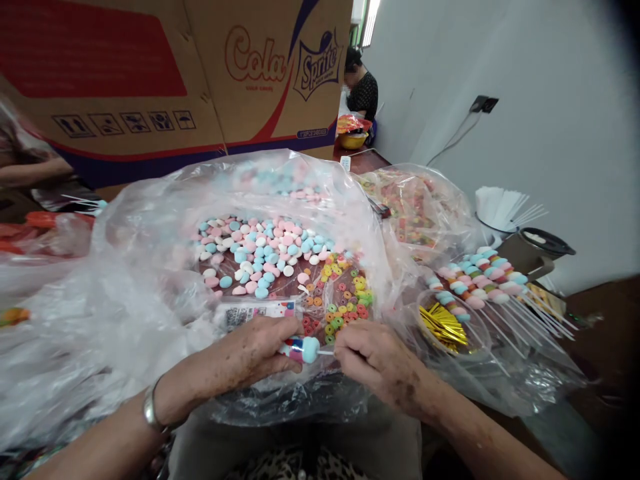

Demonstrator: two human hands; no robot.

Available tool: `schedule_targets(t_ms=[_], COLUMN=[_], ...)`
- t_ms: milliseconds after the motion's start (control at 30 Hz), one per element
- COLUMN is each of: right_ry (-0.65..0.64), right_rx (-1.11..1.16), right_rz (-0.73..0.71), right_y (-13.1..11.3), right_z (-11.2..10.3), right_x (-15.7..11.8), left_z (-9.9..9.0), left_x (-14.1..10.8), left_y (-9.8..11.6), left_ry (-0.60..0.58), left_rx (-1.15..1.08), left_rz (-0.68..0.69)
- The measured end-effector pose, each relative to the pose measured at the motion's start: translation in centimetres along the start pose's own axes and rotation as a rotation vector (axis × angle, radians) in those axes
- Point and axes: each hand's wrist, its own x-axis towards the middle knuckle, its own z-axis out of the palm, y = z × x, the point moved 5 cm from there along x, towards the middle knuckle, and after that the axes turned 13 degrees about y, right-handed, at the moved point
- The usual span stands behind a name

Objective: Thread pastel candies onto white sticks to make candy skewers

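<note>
Just above my lap, a candy skewer (309, 350) lies between my hands, its blue end showing and the rest in a printed wrapper. My left hand (267, 343), wearing a metal bangle, is closed around the wrapped part. Pinched in my right hand (375, 360) is the white stick (327, 352) that comes out of the blue end. Flat printed wrappers (260, 309) lie just beyond my left hand. Pink, blue and white candies (260, 260) are spread on clear plastic past them. Small coloured candy rings (345, 303) lie beyond my right hand.
At right are a tub of gold twist ties (443, 328), several finished candy skewers (483, 277), white sticks (500, 207) in a container and a dark-lidded mug (540, 250). A large cardboard box (200, 87) stands behind. Another person (364, 90) sits in the background.
</note>
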Motion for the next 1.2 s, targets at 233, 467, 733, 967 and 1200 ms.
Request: schedule_targets(t_ms=[233, 467, 733, 967, 1200], right_ry=[0.152, 0.147, 0.229, 0.546, 0.545], right_rx=[-0.251, -0.115, -0.068, -0.22, -0.102], right_rz=[-0.428, -0.145, -0.022, -0.06, -0.022], right_y=[-2.4, -0.7, 0.3, -0.3, -1.5], right_z=[-1.2, 1.1, 0.0, -0.1, 1.8], right_x=[-0.1, -0.4, -0.9, -1.7, -1.1], left_z=[0.8, 1.4, -0.4, -2.0, 1.6], left_x=[-0.1, 0.0, 0.3, -2.4, 0.2], left_y=[-1.2, -0.5, 1.8, 1.3, -1.5], left_ry=[-0.261, -0.249, 0.062, 0.638, 0.757], left_rx=[0.176, 0.32, 0.405, 0.035, -1.05], left_rz=[-0.019, 0.048, 0.287, -0.178, -0.541])
